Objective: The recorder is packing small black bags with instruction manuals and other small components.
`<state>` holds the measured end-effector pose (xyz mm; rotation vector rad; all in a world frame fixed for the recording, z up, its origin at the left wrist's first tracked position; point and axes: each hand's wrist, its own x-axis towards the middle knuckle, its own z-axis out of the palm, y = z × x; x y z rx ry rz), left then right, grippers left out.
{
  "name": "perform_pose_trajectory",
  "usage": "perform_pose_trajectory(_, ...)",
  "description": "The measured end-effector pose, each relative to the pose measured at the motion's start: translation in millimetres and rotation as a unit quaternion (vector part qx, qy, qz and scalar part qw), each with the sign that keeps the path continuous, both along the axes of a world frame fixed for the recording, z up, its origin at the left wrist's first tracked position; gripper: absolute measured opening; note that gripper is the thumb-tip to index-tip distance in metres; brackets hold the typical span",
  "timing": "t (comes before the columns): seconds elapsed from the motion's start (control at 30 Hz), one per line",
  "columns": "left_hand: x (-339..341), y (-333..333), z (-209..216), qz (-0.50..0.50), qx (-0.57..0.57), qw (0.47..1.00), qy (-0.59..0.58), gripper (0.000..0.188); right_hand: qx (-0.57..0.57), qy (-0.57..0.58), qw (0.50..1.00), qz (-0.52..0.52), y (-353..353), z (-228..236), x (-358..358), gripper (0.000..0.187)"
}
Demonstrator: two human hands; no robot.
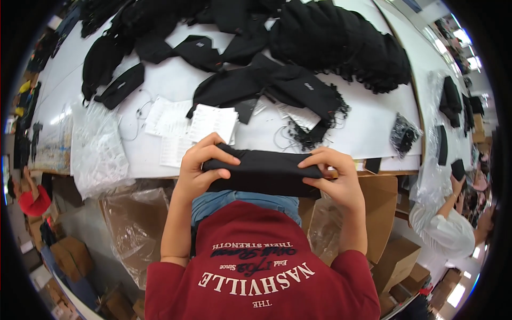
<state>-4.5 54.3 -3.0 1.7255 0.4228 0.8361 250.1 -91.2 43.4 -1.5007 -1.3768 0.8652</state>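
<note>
Between my two hands is a long black fabric pouch [264, 172], held level in front of my waist at the table's near edge. My left hand [205, 165] grips its left end, thumb toward me and fingers over the top. At the other end my right hand [333, 173] pinches it the same way. Just beyond the pouch lie stacked white printed paper tags [213, 124]. A black waist bag [304, 88] with a small pale label rests farther on, beside a tangle of black cords [312, 133].
Across the far side of the white table [373, 122] sits a large heap of black bags [341, 45]. Clear plastic bags [101, 149] hang over the near left edge. A small plastic-wrapped packet [404, 136] lies at right. Cardboard boxes [394, 261] stand below; a person in white [442, 229] works at right.
</note>
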Motion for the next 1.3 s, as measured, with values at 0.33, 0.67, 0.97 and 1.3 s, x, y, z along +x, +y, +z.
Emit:
perform_pose_trajectory(0.33, -6.8, 4.9, -4.0, 0.062, -0.052, 0.995, 0.064, 0.027, 0.051, -0.230, 0.871, -0.431, -38.7, -25.1, 85.7, 0.034)
perform_pose_trajectory(0.67, -35.0, 41.5, -52.6, 0.314, 0.113, 0.899, 0.284, 0.047, -0.057, -0.381, 0.839, -0.385, -39.2, -79.6, 98.0, 0.020)
perform_pose_trajectory(0.97, -30.0, 49.5, -76.6, 0.279, 0.019, 0.894, 0.350, 0.072, -0.137, -0.324, 0.901, -0.255, -24.9, -123.4, 66.3, 0.013)
perform_pose_trajectory(1.3, -28.7, 46.0, -76.9, 0.290, 0.070, 0.900, 0.317, 0.053, -0.040, -0.208, 0.933, -0.290, -11.5, -103.5, 75.7, 0.007)
